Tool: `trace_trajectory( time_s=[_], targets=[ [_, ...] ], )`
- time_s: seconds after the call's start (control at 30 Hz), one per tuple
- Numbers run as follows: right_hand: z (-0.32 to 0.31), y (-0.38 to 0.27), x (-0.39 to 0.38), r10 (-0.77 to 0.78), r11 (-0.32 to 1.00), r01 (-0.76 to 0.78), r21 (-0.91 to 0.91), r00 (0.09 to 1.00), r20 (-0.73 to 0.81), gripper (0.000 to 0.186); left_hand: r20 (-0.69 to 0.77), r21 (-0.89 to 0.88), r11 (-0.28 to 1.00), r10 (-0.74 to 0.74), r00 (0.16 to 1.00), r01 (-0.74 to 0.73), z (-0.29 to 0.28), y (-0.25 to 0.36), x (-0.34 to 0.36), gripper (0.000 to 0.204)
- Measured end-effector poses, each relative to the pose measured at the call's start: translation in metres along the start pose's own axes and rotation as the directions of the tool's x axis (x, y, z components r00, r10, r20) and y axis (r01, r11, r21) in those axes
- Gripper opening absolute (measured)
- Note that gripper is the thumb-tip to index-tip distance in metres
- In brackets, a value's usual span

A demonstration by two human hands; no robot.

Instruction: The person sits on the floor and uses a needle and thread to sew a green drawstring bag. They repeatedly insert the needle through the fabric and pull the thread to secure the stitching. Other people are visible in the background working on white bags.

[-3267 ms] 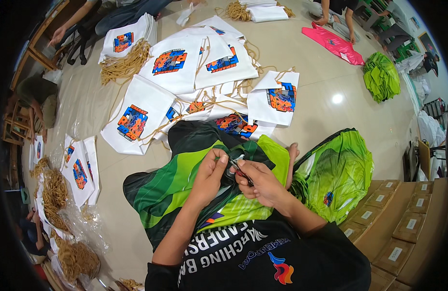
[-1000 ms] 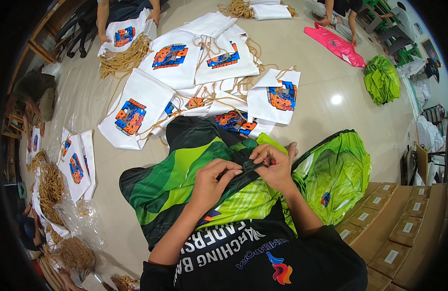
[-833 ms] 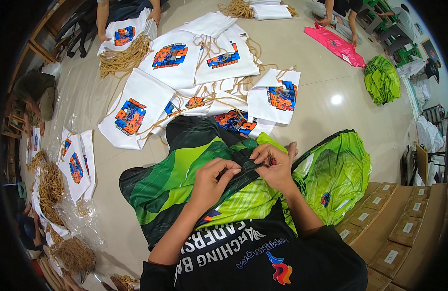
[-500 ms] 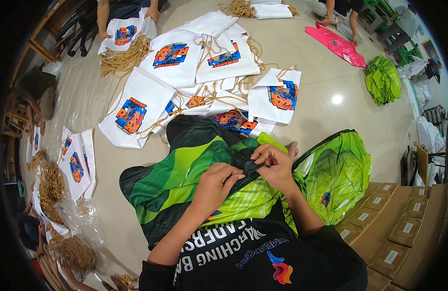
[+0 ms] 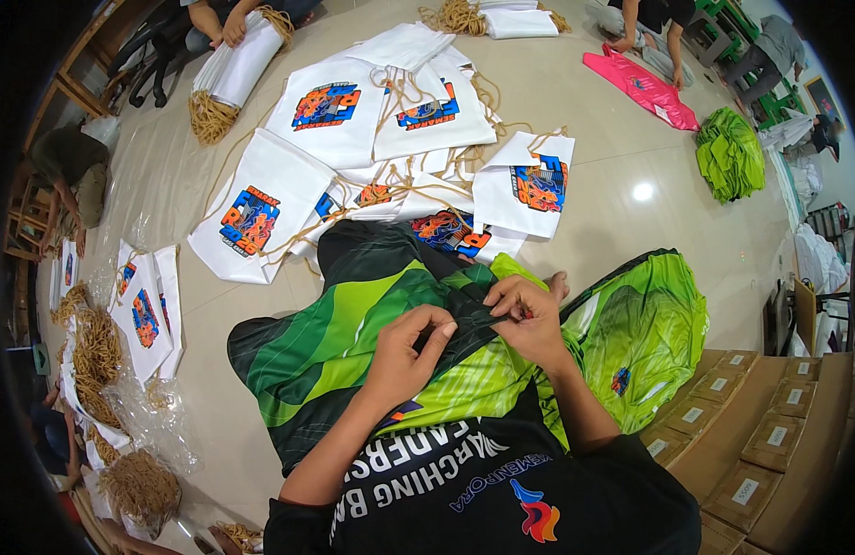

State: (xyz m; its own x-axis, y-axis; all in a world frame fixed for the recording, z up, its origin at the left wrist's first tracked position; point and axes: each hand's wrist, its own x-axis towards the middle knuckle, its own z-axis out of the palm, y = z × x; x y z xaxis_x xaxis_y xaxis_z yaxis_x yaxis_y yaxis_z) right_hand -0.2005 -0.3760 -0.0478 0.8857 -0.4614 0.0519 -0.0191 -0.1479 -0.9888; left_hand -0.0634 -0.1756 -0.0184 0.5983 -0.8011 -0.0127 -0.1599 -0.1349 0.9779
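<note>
A green and black jersey (image 5: 353, 319) lies spread over my lap, its dark edge raised between my hands. My right hand (image 5: 531, 319) pinches that dark edge between thumb and fingers. Just to the left, my left hand (image 5: 411, 356) hovers over the fabric with thumb and index finger brought together. Whatever is between those fingertips is too small to make out. By my right forearm lies a bright lime-green jersey (image 5: 635, 338), bunched up.
White drawstring bags (image 5: 326, 111) with tan cords cover the floor ahead; more bags (image 5: 148, 314) lie left. Brown cartons (image 5: 746, 490) stand at the right. A lime-green pile (image 5: 731, 153) and a pink garment (image 5: 640, 88) sit far right, near other people.
My left hand has drawn back a little left from the dark edge and my right fingers. At the far left, another person has turned a stack of white bags upright, cords downward.
</note>
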Motion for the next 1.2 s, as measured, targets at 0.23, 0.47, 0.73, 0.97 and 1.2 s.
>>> trace_trajectory(
  time_s=[0.23,0.47,0.73,0.97,1.2],
  targets=[
    [-0.012,-0.026,-0.001,-0.122,0.895,0.138,-0.425,0.99,0.065,0.016,0.02,-0.17,0.984,-0.042,0.999,0.045,0.001,0.004,-0.006,0.017],
    [-0.025,-0.017,-0.012,-0.084,0.889,0.095,-0.447,0.995,0.045,0.015,-0.195,0.145,0.976,-0.129,0.972,0.159,-0.094,0.02,-0.065,0.026],
    [-0.017,0.03,-0.021,-0.115,0.969,0.065,-0.238,0.973,-0.203,0.023,-0.65,0.28,0.702,-0.364,0.667,0.655,-0.217,-0.095,-0.275,0.018],
    [-0.013,0.046,-0.02,-0.043,0.998,0.028,-0.054,0.954,-0.297,0.018,-0.343,0.448,0.417,-0.737,0.583,0.791,-0.207,-0.181,-0.375,0.022],
    [-0.009,0.031,-0.015,0.05,0.999,-0.052,-0.001,0.961,-0.273,0.023,-0.317,0.423,0.575,-0.631,0.708,0.701,-0.192,-0.184,-0.375,0.024]
  ],
)
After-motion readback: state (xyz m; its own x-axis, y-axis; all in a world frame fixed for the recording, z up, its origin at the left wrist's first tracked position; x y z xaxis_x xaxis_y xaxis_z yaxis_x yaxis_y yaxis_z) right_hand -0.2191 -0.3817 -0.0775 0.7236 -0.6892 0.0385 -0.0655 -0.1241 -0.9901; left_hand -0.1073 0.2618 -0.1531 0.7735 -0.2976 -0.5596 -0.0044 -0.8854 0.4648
